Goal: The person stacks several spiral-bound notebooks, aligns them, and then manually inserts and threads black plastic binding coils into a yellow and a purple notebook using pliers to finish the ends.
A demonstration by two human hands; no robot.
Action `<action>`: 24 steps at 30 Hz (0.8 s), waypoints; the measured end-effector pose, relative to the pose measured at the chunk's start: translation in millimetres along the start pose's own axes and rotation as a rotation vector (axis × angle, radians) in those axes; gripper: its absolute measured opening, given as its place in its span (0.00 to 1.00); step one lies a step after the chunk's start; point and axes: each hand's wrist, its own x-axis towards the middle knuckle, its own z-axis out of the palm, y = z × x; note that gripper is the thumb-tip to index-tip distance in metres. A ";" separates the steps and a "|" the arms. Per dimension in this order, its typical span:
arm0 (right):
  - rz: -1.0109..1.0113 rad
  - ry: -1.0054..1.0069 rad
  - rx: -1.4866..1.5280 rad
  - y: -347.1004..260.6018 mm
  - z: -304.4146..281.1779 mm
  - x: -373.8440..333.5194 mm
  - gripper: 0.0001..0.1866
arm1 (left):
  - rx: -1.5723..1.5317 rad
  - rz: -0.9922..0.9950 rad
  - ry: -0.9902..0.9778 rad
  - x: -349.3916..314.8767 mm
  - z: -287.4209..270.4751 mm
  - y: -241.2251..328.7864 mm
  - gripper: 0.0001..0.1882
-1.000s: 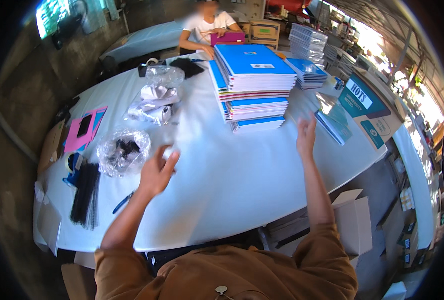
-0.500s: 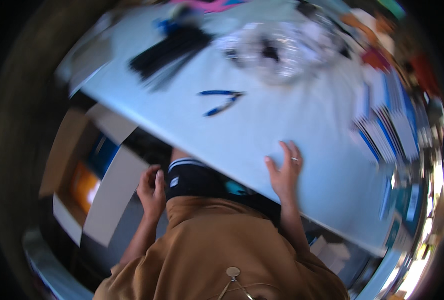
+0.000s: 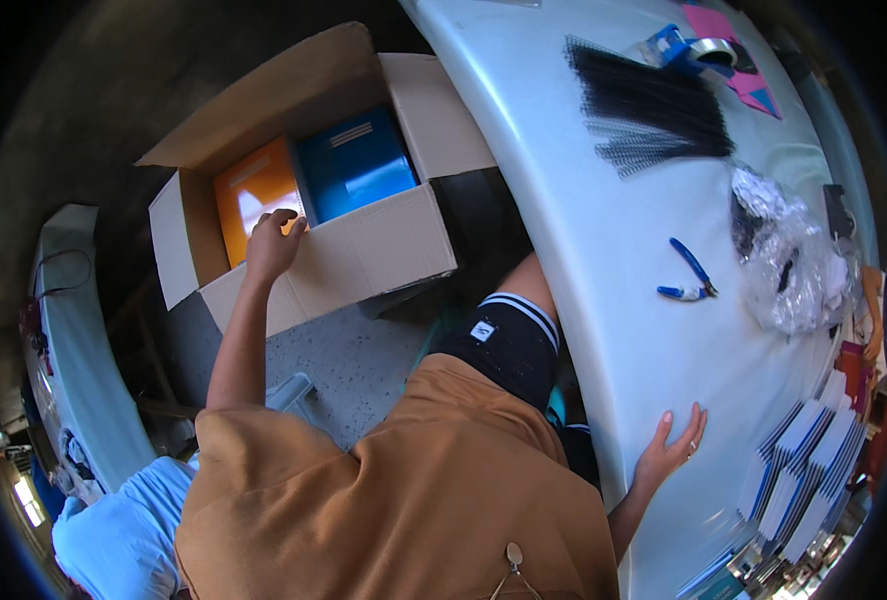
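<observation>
My left hand [image 3: 272, 243] reaches into an open cardboard box [image 3: 374, 255] on the floor and rests on the top edge of an orange book stack [image 3: 254, 190]. Beside that stack, a blue book stack [image 3: 356, 165] fills the rest of the box. My right hand [image 3: 670, 448] lies flat with fingers spread on the edge of the white table [image 3: 604, 250], holding nothing. Blue-handled pliers [image 3: 689, 280] lie on the table well beyond that hand.
A bundle of black binding combs [image 3: 649, 105], a tape dispenser [image 3: 689, 48], pink sheets [image 3: 734, 40] and clear plastic bags [image 3: 789, 265] lie on the table. Stacked blue-and-white booklets [image 3: 799, 480] are fanned near the right rim. Another white table [image 3: 69, 330] stands at left.
The view has swung down and left toward the floor box. My left hand moved from beside my leg to the orange stack in the box. My right hand stays flat on the table.
</observation>
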 end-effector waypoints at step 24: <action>-0.011 -0.056 -0.089 -30.7 4.3 10.3 0.22 | 1.217 0.979 -0.904 135.9 81.3 -33.2 0.45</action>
